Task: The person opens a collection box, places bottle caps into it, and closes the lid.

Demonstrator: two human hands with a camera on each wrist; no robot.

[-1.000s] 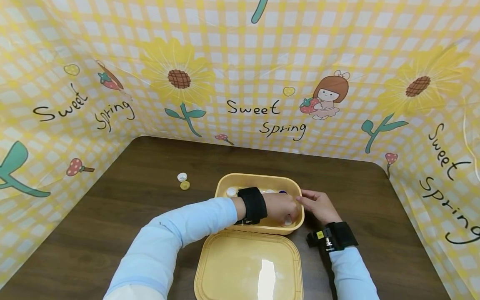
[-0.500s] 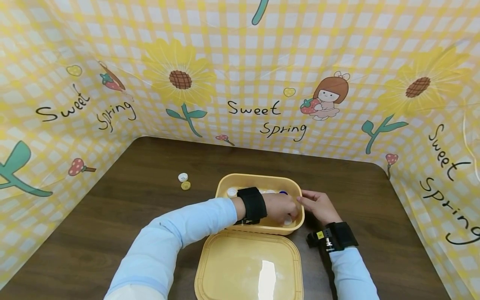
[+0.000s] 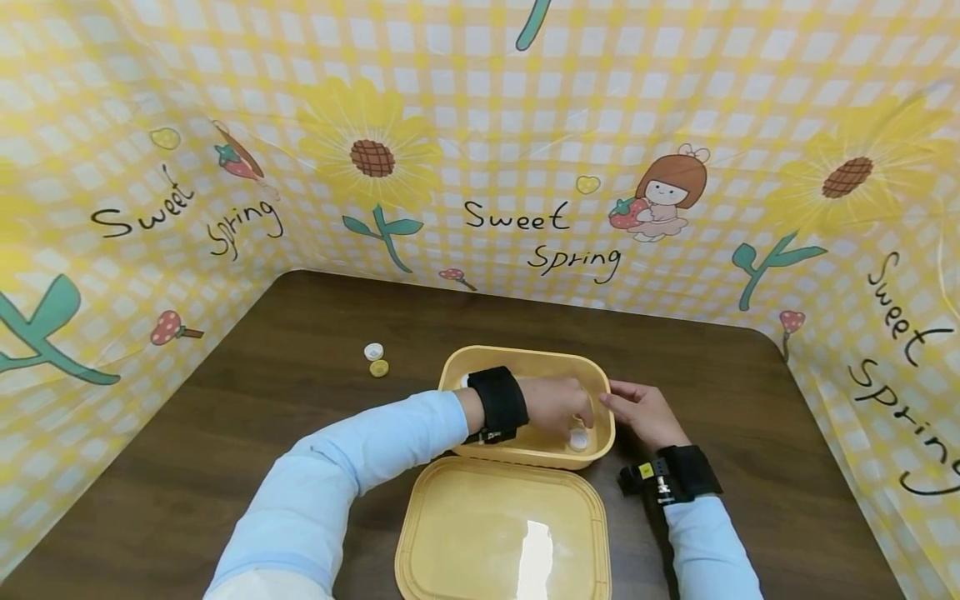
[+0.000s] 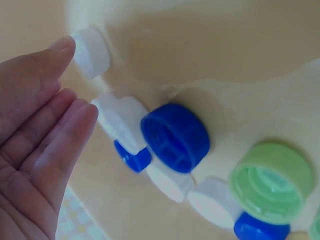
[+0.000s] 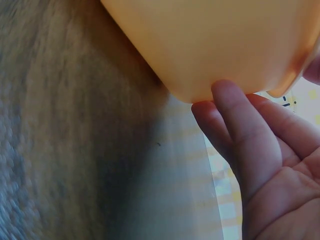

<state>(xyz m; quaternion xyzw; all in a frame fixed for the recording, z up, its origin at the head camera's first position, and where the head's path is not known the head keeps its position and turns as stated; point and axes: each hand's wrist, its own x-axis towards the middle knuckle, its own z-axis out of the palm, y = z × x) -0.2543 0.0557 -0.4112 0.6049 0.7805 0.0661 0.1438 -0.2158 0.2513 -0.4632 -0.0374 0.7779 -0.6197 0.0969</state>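
Note:
My left hand (image 3: 553,403) reaches down inside a yellow plastic box (image 3: 517,454). In the left wrist view its thumb and fingers stand apart with nothing gripped between them. A white bottle cap (image 4: 93,54) lies close by the thumb tip; whether they touch I cannot tell. A dark blue cap (image 4: 199,134), a light green cap (image 4: 295,172) and several more white and blue caps lie on the box floor. At the box's right end, my right hand (image 3: 648,414) holds the wall, fingers (image 5: 240,112) against the outside and thumb at the rim.
A yellow lid (image 3: 480,525) lies flat on the brown table (image 3: 225,433), directly in front of the box. Left of the box, a white cap (image 3: 373,352) and a yellow cap (image 3: 379,368) sit close together. Checked cloth (image 3: 420,100) surrounds the table's back and sides.
My left hand has drawn slightly back and left inside the box, showing more of the white cap near its right end. My right hand keeps its hold. The head view has shifted slightly.

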